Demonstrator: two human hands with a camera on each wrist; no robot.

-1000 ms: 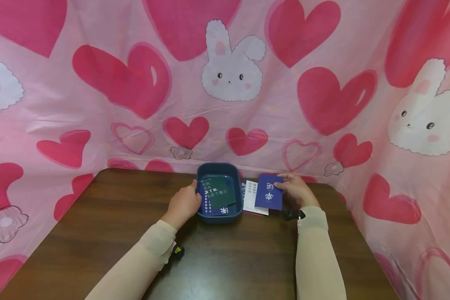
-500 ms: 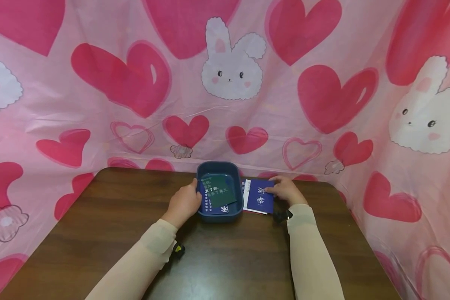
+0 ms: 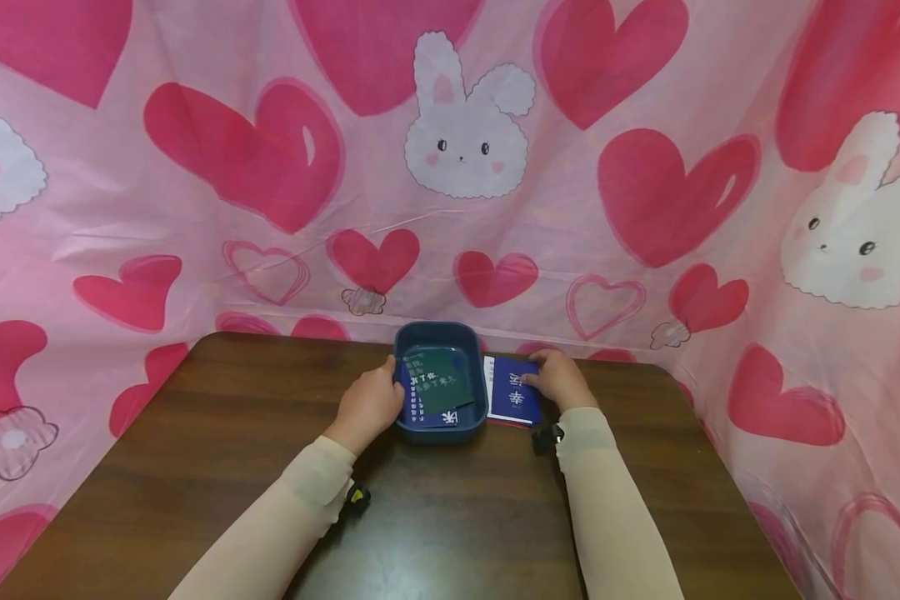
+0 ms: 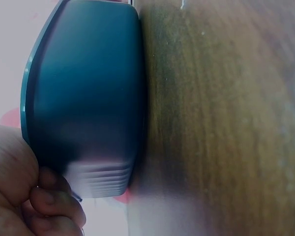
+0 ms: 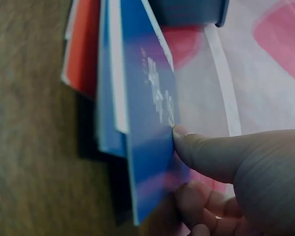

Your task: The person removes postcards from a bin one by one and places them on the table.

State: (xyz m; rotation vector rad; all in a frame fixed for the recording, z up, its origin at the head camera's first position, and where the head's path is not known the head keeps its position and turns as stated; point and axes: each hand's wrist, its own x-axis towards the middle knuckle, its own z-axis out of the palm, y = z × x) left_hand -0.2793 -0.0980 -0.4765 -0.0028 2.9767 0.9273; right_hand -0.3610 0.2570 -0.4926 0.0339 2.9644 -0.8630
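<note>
A dark blue plastic bin [image 3: 441,435] stands near the back edge of the table. My left hand [image 3: 367,407] grips its left side at the rim, thumb near the inside and fingers curled outside. In the bin lie a green card [image 3: 450,385] with white writing and a blue card [image 3: 426,419] partly beneath it. To the right of the bin, my right hand [image 3: 566,379] pinches the right edge of another blue card [image 3: 506,407] with large white characters. This card overlaps a white card [image 5: 119,73]; a red card [image 5: 83,54] shows lower in the pile.
The brown wooden table [image 3: 435,533] spreads out in front of both arms. A pink cloth [image 3: 465,217] printed with hearts and rabbits hangs behind the bin and along both sides.
My right hand has moved left and slightly down with the blue card, bringing it over the pile beside the bin. The left hand and the bin have stayed in place.
</note>
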